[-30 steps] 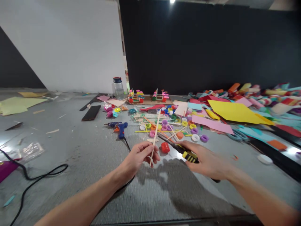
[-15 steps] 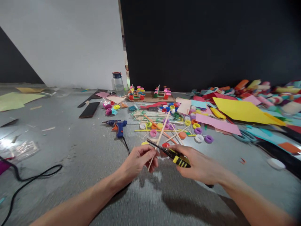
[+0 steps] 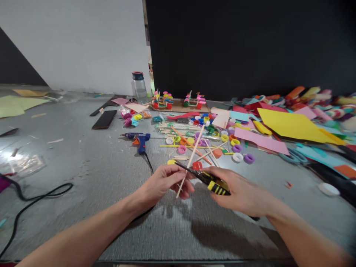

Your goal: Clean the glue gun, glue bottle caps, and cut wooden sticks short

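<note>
My left hand (image 3: 169, 180) pinches a thin wooden stick (image 3: 194, 149) between thumb and fingers; the stick slants up and away to the right. Closed around the yellow-and-black handles of a pair of pliers (image 3: 218, 187) is my right hand (image 3: 240, 191). The dark jaws of the pliers point left and cross the stick just above my left fingertips. Whether the jaws bite into the wood I cannot tell. A red bottle cap (image 3: 197, 165) and a yellow cap (image 3: 171, 162) lie just beyond my hands.
A blue hot glue gun (image 3: 142, 142) lies left of centre, its black cord running toward me. Further back are bottle caps, bundled sticks, two small toy vehicles (image 3: 162, 101) and a jar (image 3: 139, 87). Colored paper, including a yellow sheet (image 3: 294, 126), and scissors (image 3: 293, 156) fill the right.
The camera view has tilted slightly downward, bringing the table's front edge into sight. Both hands, the stick and the pliers keep nearly the same arrangement, shifted a little to the right.
</note>
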Available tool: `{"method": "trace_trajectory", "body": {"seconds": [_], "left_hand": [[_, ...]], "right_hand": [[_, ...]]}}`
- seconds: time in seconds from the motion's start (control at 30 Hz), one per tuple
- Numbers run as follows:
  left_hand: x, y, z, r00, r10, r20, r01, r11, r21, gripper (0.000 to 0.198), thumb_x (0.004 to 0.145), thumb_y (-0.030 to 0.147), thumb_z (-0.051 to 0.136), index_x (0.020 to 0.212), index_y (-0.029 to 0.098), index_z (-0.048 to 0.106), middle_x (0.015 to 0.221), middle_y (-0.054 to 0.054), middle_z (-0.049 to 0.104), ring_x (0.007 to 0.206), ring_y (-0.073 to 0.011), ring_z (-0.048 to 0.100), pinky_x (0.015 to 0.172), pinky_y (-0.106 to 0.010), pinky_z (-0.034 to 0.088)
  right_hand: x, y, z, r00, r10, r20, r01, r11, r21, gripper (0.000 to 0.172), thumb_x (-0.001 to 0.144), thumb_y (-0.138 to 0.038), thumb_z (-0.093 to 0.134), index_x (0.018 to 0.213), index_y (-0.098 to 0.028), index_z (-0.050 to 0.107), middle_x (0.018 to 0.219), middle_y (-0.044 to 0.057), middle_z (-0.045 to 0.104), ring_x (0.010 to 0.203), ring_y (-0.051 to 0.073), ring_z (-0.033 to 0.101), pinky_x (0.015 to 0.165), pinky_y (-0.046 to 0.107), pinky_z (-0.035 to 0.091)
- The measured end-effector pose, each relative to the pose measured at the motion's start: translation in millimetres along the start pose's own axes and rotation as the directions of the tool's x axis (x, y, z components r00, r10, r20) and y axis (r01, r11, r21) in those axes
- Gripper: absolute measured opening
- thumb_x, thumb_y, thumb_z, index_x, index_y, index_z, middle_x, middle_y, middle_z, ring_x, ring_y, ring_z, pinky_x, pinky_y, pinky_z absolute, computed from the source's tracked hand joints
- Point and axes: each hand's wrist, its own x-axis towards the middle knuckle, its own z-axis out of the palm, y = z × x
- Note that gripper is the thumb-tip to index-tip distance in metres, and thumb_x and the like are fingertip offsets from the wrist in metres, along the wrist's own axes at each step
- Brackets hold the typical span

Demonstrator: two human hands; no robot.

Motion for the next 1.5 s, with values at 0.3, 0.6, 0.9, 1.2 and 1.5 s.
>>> {"method": "trace_trajectory", "body": {"seconds": [0.3, 0.6, 0.9, 1.2, 1.5], "left_hand": [[0.6, 1.5, -3.4, 0.996, -0.071, 0.058, 0.067, 0.996, 0.055, 0.027, 0.086, 0.041, 0.073, 0.088, 0.014, 0.074, 0.073, -0.007, 0.078, 0.055, -0.014, 0.069, 0.051, -0.023, 0.055], [0.4, 2.8, -4.4, 0.993, -0.066, 0.097, 0.059, 0.995, 0.076, 0.029, 0.087, 0.043, 0.071, 0.087, 0.014, 0.074, 0.07, -0.006, 0.076, 0.05, -0.012, 0.066, 0.05, -0.021, 0.053], [-0.5, 5.5, -5.2, 0.99, -0.063, 0.128, 0.051, 0.994, 0.097, 0.029, 0.088, 0.041, 0.07, 0.086, 0.013, 0.075, 0.068, -0.006, 0.076, 0.05, -0.011, 0.066, 0.053, -0.019, 0.052], [-2.2, 6.4, 3.6, 0.998, -0.044, 0.04, 0.037, 0.988, 0.147, 0.034, 0.083, 0.048, 0.073, 0.084, 0.014, 0.075, 0.07, -0.006, 0.077, 0.058, -0.0131, 0.066, 0.06, -0.024, 0.053], [1.3, 2.8, 2.4, 1.0, -0.007, -0.014, 0.009, 0.982, 0.19, 0.03, 0.08, 0.045, 0.076, 0.079, 0.016, 0.073, 0.064, -0.002, 0.069, 0.051, -0.011, 0.057, 0.052, -0.023, 0.047]], "right_hand": [[-1.3, 6.1, -5.3, 0.999, -0.016, -0.046, 0.017, 1.0, 0.02, 0.045, 0.085, -0.031, 0.059, 0.128, -0.02, 0.058, 0.127, 0.011, 0.066, 0.113, 0.029, 0.062, 0.097, 0.043, 0.049], [-4.2, 3.0, -7.7, 1.0, -0.012, -0.005, 0.013, 0.995, 0.101, 0.054, 0.081, -0.03, 0.06, 0.134, -0.019, 0.057, 0.132, 0.012, 0.065, 0.118, 0.031, 0.061, 0.102, 0.047, 0.048], [-7.8, 8.2, -9.4, 0.998, -0.016, 0.053, 0.006, 0.984, 0.18, 0.057, 0.084, -0.032, 0.063, 0.14, -0.021, 0.054, 0.135, 0.009, 0.064, 0.12, 0.03, 0.061, 0.103, 0.046, 0.048], [-10.3, -3.7, -6.9, 1.0, -0.013, 0.007, 0.012, 0.993, 0.117, 0.048, 0.083, -0.028, 0.058, 0.13, -0.018, 0.061, 0.129, 0.011, 0.069, 0.109, 0.03, 0.066, 0.084, 0.04, 0.055], [-8.7, -2.8, -1.7, 1.0, 0.009, 0.001, -0.009, 0.993, 0.115, 0.049, 0.083, -0.024, 0.059, 0.132, -0.02, 0.06, 0.123, 0.009, 0.071, 0.106, 0.029, 0.066, 0.088, 0.042, 0.054]]}}
